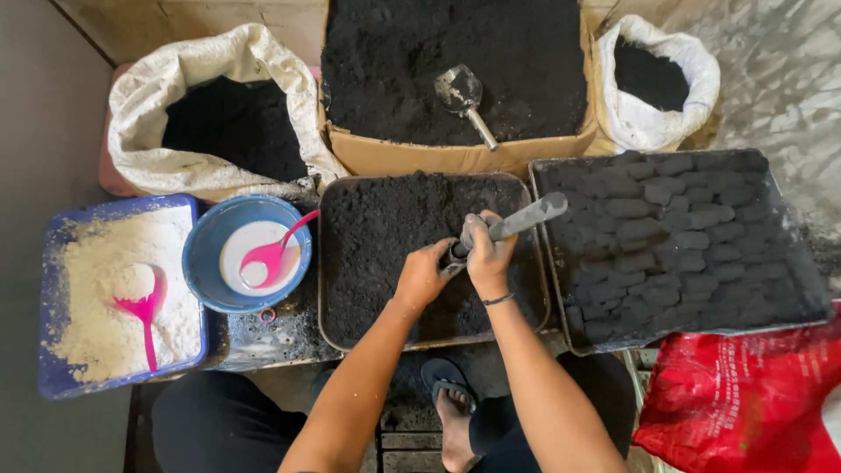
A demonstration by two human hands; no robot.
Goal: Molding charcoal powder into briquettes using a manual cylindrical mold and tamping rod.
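**Gripping a grey metal press over the tray of black powder**

Pressing down over the middle tray (pixel 331 263), you are holding both hands close together above the black powder (pixel 385 236) that is filling it. Your right hand (pixel 487 254) is wrapping tightly around the shaft of a grey cylindrical metal tool (pixel 526 219), whose handle is slanting up and to the right. Your left hand (pixel 424 273) is curling around the tool's lower end, touching the right hand, so its fingers are closed on the tool too. The tool's tip is sitting hidden between your hands, just above or in the powder; you cannot tell which.

To the right, a second dark tray (pixel 547 263) is holding rows of black pressed briquettes (pixel 666 236). Behind the middle tray, a cardboard box (pixel 438 158) is sitting full of black powder, with a metal scoop (pixel 462 95) lying in it. White sacks of black powder are standing at the back left (pixel 149 105) and back right (pixel 701 79).

On the left, a blue tray (pixel 53 368) is holding white powder and a pink spoon (pixel 144 311); beside it a blue bowl (pixel 200 254) is holding white liquid and a pink ladle (pixel 267 254). A red bag (pixel 745 394) is lying at the lower right. Your sandalled foot (pixel 451 407) is showing below the tray.
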